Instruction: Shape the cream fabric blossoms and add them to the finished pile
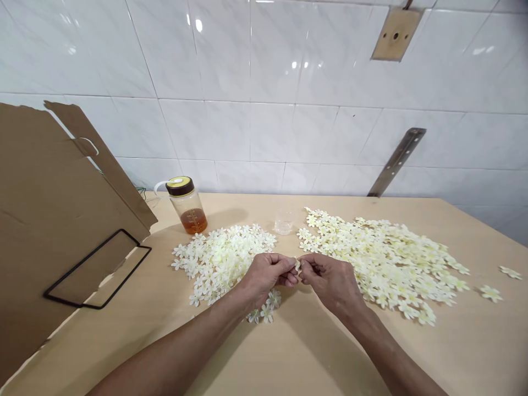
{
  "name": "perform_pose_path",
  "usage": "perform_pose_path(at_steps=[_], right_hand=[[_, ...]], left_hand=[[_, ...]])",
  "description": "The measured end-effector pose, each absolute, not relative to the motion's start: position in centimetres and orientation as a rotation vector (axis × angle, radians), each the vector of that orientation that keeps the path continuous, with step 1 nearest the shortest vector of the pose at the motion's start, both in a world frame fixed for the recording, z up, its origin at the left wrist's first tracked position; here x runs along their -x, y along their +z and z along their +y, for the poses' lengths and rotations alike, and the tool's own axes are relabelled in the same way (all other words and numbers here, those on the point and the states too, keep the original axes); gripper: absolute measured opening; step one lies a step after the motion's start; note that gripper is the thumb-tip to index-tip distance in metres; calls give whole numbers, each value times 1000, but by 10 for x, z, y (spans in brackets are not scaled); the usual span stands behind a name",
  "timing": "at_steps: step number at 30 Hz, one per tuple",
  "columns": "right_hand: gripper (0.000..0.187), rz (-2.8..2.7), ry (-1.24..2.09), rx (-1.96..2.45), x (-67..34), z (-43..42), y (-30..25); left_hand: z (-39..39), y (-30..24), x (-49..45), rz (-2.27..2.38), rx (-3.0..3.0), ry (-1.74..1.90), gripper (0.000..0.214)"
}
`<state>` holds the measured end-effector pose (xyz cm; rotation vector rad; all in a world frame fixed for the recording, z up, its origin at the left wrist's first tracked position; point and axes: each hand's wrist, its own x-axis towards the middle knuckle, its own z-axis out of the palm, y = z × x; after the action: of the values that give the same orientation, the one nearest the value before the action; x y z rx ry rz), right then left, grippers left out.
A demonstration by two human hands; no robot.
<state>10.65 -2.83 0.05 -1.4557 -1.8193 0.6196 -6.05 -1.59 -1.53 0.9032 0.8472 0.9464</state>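
My left hand [270,275] and my right hand [330,279] meet above the table, fingertips nearly touching. Both are closed in a pinch on a small pale flower [297,265], mostly hidden by the fingers. Under and behind my left hand spreads a heap of white flowers [225,258]. Beyond my right hand lies a larger heap of yellowish-white flowers [391,258]. Just past the fingertips, between the heaps, stands a small clear plastic cup [284,223]; what it holds, if anything, is hard to make out.
A bottle of amber liquid [187,212] with a dark and yellow lid stands at the back left. A big cardboard sheet [61,220] and a black wire frame [99,305] take up the left side. Loose flowers [490,293] lie far right. A tiled wall [268,132] bounds the table.
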Motion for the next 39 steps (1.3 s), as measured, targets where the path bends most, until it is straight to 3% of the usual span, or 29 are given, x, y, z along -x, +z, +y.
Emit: perform_pose_path(at_steps=[5,15,30,39], right_hand=[[25,-1636,935,1387,-106,-26,-2],[31,-1590,1088,1326,-111,-23,-2],[21,-1774,713,1395,-109,-30,4],[24,-1689,934,1304,-111,-25,2]], left_hand=[[-14,-14,61,858,-824,961,38],[-16,-18,61,810,-892,946,41],[-20,-12,58,820,-877,960,36],[-17,-15,59,809,-804,959,33]])
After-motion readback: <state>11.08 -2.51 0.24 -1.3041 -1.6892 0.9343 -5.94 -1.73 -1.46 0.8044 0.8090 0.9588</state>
